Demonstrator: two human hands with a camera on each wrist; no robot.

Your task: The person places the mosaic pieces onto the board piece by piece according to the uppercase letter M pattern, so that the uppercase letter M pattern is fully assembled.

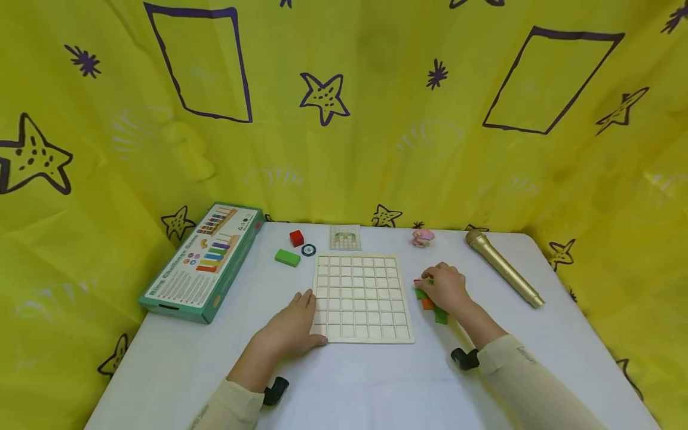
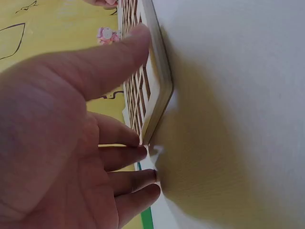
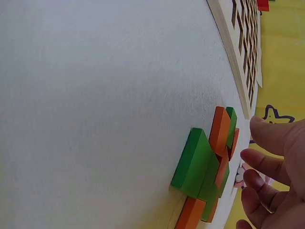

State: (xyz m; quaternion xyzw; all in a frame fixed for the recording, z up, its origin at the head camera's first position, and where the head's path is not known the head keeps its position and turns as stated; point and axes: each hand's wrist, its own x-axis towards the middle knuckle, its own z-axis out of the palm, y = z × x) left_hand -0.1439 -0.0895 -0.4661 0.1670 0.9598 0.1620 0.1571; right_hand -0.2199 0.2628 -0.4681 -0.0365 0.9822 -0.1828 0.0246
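Grid board (image 1: 361, 297) lies mid-counter (image 1: 376, 382), toward near edge — my left hand (image 1: 292, 327) flat, fingers straight, steadying its left rim. Right hand (image 1: 445, 288) loosely curled over green and orange blocks (image 1: 434, 310) just right of board, holding none yet. Picking step, I judge — next needs clean pinch on one block.

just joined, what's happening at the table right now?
A person sits at a white table. Their left hand rests flat against the left edge of an empty wooden grid board, fingers straight. The right hand hovers over a small pile of green and orange blocks just right of the board; no block is clearly gripped. A red block and a green block lie apart, behind the board's left corner.
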